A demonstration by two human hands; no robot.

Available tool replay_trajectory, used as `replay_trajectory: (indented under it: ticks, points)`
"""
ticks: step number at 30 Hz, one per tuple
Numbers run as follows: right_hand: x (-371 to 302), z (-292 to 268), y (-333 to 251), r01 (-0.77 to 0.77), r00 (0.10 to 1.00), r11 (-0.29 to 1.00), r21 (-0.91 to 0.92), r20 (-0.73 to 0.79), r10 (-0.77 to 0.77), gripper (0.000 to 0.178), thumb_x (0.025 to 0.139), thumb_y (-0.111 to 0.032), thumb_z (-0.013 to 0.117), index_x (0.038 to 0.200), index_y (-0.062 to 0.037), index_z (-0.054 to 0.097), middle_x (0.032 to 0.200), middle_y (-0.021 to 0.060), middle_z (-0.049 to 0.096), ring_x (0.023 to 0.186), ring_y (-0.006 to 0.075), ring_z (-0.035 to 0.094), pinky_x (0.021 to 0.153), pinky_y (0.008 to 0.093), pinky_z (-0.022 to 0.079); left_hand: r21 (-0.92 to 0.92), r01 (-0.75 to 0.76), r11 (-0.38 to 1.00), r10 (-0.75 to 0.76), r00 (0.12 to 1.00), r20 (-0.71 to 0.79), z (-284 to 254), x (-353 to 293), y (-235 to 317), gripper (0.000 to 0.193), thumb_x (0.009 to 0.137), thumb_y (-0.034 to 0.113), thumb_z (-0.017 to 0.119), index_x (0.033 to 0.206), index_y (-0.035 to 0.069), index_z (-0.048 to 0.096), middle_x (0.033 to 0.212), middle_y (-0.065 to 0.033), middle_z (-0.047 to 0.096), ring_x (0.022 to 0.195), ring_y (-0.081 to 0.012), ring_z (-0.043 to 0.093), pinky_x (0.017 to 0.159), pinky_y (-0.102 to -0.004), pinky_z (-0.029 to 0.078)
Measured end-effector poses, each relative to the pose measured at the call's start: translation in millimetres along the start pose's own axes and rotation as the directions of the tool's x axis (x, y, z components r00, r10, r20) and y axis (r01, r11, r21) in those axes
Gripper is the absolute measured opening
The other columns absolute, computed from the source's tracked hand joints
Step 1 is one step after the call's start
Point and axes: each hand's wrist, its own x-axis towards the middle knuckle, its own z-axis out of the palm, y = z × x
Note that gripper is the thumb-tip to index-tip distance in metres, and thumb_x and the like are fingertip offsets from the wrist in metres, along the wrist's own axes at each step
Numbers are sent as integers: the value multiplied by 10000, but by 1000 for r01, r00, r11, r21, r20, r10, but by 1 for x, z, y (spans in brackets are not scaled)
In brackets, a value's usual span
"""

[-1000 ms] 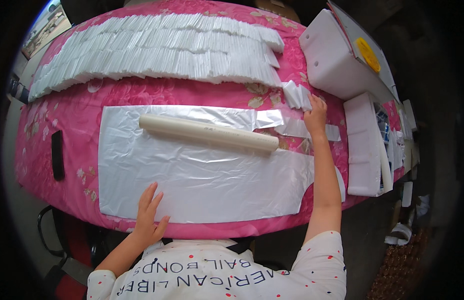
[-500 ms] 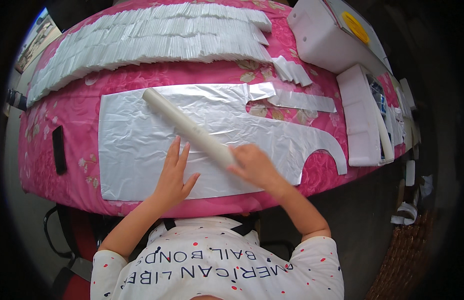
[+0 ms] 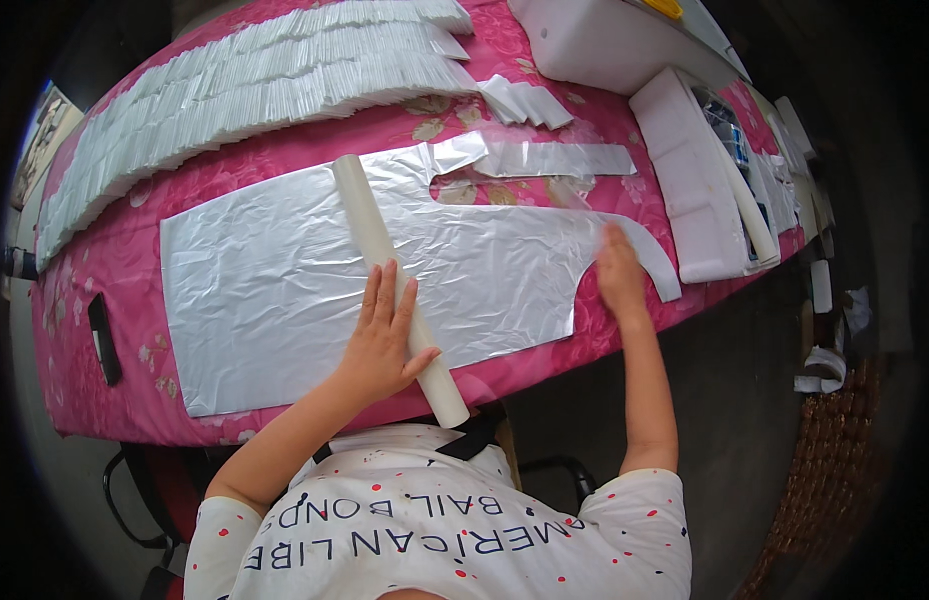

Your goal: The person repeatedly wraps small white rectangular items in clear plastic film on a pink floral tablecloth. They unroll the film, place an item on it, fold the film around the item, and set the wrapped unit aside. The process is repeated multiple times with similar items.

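Steadying the tube: the left hand lies over the pale tube, fingers and thumb spread, pressing rather than gripping.
Tube position: slantwise across the silvery-white plastic bag, near end overhanging the table edge.
Bag position: laid out on the pink floral cloth, surface creased, straps toward the right.
Right hand: the right hand is at the base of the near strap; fingers blurred, cannot tell whether they pinch the film.
Step in hand: judged to be flattening the bag, straps included.
Next move: judged to call for a steady left hand on the tube and light strap handling, since thin film probably creases easily.
Folded rows: white folded pieces stand beyond the bag.
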Motion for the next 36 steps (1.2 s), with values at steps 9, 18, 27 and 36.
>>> replay_trajectory:
  ticks: [9, 18, 27, 36]
  points:
    - [-19, -36, 26, -338, 925, 935, -103, -217, 311, 202, 829, -86, 527, 974, 7, 632, 1037, 141, 633, 977, 295, 592, 862, 355, 454, 96, -77, 992, 74, 997, 31, 6, 8, 12, 779, 767, 415, 604, 1334, -40, 324, 1436, -280, 140, 1339, -456, 91, 1086, -476, 162]
    - [-24, -7, 64, -344, 888, 916, -206, -388, 247, 242, 819, -81, 531, 1023, 0, 633, 1111, 143, 609, 1060, 283, 565, 915, 346, 432, 82, -70, 994, 65, 996, 67, 5, 11, 12, 741, 773, 403, 579, 1330, -23, 338, 1446, -265, 127, 1345, -447, 82, 1089, -467, 154]
    - [-21, -29, 39, -428, 873, 872, -239, -359, 330, 123, 772, -120, 611, 870, -53, 642, 990, 80, 648, 909, 273, 610, 768, 354, 476, 94, -74, 993, 70, 996, 51, 6, 11, 13, 732, 764, 400, 587, 1316, -22, 358, 1446, -262, 136, 1346, -445, 83, 1089, -467, 161]
    - [-9, -59, -128, -293, 902, 875, 386, -192, 387, 117, 702, -9, 593, 807, -61, 593, 688, 66, 603, 592, 169, 596, 546, 287, 455, -83, -132, 988, 125, 989, -83, 4, 12, 17, 575, 813, 270, 568, 1292, 2, 395, 1395, -247, 277, 1314, -377, 256, 1052, -434, 264]
